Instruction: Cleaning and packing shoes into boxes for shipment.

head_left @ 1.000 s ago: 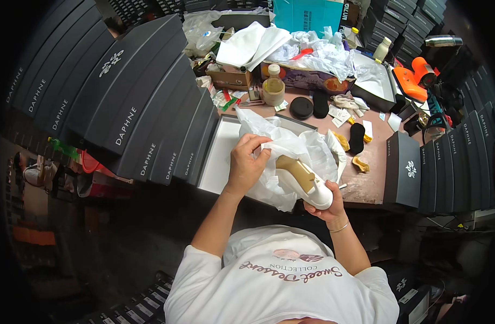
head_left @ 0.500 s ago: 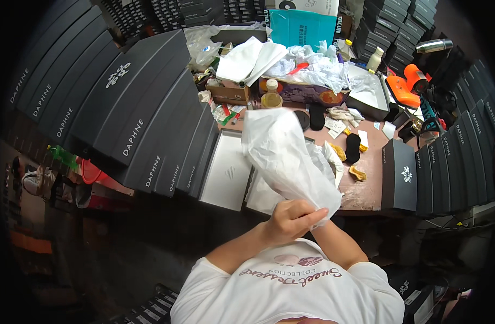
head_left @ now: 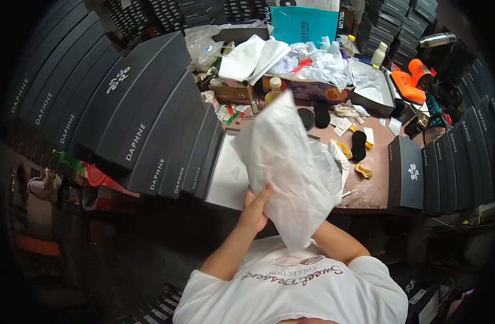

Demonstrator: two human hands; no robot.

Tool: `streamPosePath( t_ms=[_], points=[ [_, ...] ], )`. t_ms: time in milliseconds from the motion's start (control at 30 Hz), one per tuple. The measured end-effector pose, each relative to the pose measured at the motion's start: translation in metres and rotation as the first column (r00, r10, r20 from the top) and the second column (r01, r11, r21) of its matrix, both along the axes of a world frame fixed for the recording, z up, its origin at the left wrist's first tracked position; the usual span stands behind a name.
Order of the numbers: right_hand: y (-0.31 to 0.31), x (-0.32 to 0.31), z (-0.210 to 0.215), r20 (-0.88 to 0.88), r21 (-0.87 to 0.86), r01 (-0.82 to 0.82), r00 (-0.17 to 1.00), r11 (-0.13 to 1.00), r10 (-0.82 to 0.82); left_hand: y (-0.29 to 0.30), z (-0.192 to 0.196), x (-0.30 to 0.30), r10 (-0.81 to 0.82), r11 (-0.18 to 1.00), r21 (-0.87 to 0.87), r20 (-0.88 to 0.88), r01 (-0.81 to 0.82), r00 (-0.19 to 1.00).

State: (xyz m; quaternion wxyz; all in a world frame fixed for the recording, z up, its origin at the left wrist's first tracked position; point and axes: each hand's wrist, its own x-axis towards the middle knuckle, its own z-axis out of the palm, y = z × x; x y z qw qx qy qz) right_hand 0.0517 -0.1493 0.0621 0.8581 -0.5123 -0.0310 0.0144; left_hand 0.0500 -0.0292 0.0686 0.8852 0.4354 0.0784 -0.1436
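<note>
The white tissue-paper bundle (head_left: 290, 173) is held up over the table's near edge, above the open grey box (head_left: 231, 173). The left hand (head_left: 256, 208) closes on its lower edge, while the right hand is hidden behind the paper (its grip cannot be told). Wrapping neatly likely calls for keeping the folds taut and supporting the bundle from beneath.

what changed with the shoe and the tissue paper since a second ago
The cream heeled shoe that lay in the right hand is out of sight now. The white tissue paper, then spread in the open box, has been lifted up toward the person's chest. The left hand, which was pressing paper in the box, now grips the sheet's lower edge; the right hand is hidden behind it. The stacked dark boxes and cluttered table stayed put.
</note>
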Motion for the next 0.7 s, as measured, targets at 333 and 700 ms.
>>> streamPosePath(
  t_ms=[333, 700],
  points=[
    [-0.085, -0.022, 0.03, 0.194, -0.344, 0.28, 0.955, 0.896, -0.224, -0.018, -0.011, 0.021, 0.286, 0.767, 0.4, 0.486, -0.501, 0.826],
    [-0.117, -0.085, -0.027, -0.445, 0.152, -0.099, 0.881, 0.983, 0.158, -0.05, -0.033, -0.004, -0.771, 0.456, 0.86, 0.51, -0.228, 0.381]
  ],
)
